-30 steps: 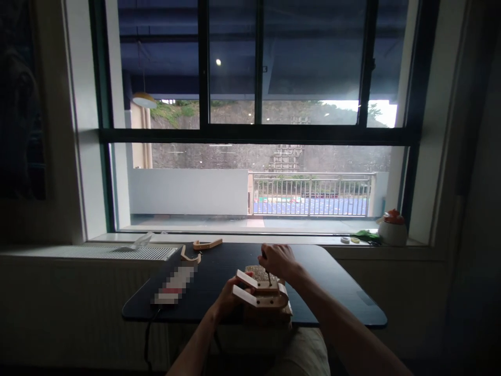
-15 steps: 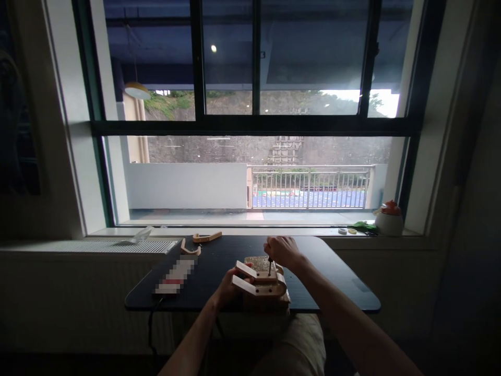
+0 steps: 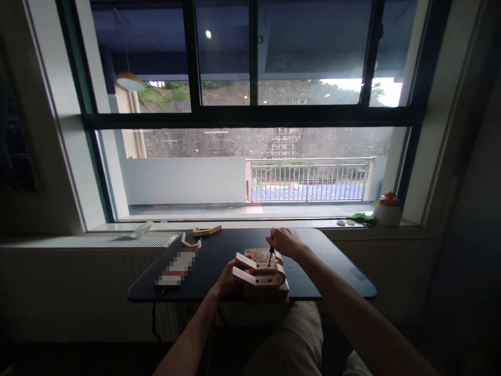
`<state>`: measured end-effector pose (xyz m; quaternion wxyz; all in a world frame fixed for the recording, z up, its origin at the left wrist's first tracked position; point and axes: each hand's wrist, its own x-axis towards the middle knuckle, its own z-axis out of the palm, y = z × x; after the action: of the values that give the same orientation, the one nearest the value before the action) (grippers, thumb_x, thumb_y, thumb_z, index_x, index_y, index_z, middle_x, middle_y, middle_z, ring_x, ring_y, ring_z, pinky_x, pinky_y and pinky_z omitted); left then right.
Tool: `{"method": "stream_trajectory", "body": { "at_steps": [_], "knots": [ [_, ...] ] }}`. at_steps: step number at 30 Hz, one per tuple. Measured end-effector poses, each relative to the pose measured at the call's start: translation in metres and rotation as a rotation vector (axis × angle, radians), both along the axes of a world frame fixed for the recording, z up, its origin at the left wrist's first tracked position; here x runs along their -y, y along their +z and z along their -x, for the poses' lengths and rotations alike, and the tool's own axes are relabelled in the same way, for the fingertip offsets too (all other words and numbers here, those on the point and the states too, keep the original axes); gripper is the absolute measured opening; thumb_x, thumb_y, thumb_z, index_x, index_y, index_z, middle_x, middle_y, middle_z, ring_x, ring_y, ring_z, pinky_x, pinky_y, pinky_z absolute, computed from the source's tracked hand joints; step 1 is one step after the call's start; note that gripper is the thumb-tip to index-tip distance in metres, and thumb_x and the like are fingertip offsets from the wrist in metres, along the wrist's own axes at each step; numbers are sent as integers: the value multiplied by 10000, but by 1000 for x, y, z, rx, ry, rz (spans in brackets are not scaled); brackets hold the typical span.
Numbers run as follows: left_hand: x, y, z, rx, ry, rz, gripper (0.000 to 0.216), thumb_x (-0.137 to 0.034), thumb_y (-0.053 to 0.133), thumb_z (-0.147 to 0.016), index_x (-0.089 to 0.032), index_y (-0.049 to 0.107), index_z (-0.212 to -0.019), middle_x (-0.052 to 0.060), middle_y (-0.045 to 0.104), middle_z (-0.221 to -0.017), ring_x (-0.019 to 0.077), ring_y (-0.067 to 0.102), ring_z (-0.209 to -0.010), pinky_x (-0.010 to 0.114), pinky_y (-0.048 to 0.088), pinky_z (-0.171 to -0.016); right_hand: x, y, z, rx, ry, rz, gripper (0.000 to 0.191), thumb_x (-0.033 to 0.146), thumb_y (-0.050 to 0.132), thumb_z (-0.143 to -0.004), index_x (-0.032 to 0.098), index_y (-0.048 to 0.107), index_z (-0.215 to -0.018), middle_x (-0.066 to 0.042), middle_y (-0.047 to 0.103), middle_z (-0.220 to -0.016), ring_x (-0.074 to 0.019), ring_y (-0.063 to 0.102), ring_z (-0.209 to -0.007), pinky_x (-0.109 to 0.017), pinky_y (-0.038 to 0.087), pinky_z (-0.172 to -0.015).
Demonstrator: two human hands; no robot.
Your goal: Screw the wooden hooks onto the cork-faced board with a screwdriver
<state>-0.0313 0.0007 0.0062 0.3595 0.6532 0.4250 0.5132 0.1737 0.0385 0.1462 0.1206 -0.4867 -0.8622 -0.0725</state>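
A pale wooden piece with two prongs (image 3: 259, 275) lies on a small board at the near edge of the dark table (image 3: 336, 277). My left hand (image 3: 226, 280) is closed around the prongs' left end and steadies the piece. My right hand (image 3: 285, 243) is closed on a thin dark screwdriver (image 3: 270, 256), held upright with its tip down on the wooden piece. Two more curved wooden pieces (image 3: 206, 230) (image 3: 190, 243) lie at the table's far left.
A flat blurred packet (image 3: 175, 270) lies on the left of the table. A radiator grille (image 3: 117, 241) and a clear wrapper (image 3: 138, 230) sit on the window ledge at left. A white pot with an orange top (image 3: 387, 210) and small items stand at right.
The view has tilted and shifted, so the table now sits higher and smaller in frame. My right hand has stayed on the screwdriver above the wooden piece; my left hand keeps its hold.
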Motion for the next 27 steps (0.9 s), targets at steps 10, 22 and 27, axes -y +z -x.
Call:
{"method": "stream_trajectory", "body": {
  "at_steps": [10, 22, 27],
  "knots": [
    [-5, -4, 3, 0, 5, -5, 547, -363, 674, -718, -130, 575, -1203, 90, 674, -951, 193, 611, -803, 276, 471, -709, -1, 14, -10, -3, 163, 44, 230, 298, 491, -816, 215, 618, -989, -41, 680, -916, -136, 596, -752, -216, 345, -579],
    [-1, -1, 2, 2, -17, -18, 508, -341, 668, -718, -136, 591, -1176, 83, 670, -936, 192, 610, -787, 301, 481, -711, 3, 14, -4, -17, 110, 50, 360, 455, 452, -864, 168, 628, -993, -82, 683, -892, -153, 603, -699, -226, 356, -550],
    [-3, -2, 2, -2, -7, -10, 500, -333, 673, -711, -116, 600, -1155, 88, 666, -959, 189, 605, -799, 282, 476, -713, 5, 18, -8, 10, 185, 75, 293, 370, 428, -886, 216, 654, -992, -40, 686, -944, -128, 601, -775, -204, 363, -627]
  ]
}}
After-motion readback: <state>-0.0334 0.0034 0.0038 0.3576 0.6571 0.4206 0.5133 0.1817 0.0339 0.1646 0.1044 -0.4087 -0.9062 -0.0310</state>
